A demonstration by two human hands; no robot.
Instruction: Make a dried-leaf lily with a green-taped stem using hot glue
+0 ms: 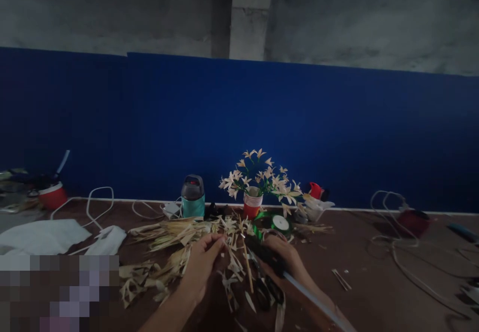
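Observation:
My right hand [288, 257] is wrapped round a black hot glue gun [265, 256], whose tip points up and left. A long whitish glue stick [318, 299] runs out of its back toward me. My left hand [205, 257] is closed in a pinch, thumb against fingers, just left of the gun's tip; what it holds is too small to make out. Dried corn husks [172, 232] lie behind and left of it, with husk scraps [144, 277] nearer me. Between the hands lie pale husk pieces and a thin stick [248, 267]. Black-handled scissors [264, 294] lie below my right hand.
Pale husk flowers [282, 185] stand in a red-and-white paper cup [252, 206] by the blue wall panel [168, 122]. Nearby are a teal-and-black container [193, 202] and a green ribbon spool [280, 223]. Cords [411, 277] cross the right side; white bags [45, 236] lie left.

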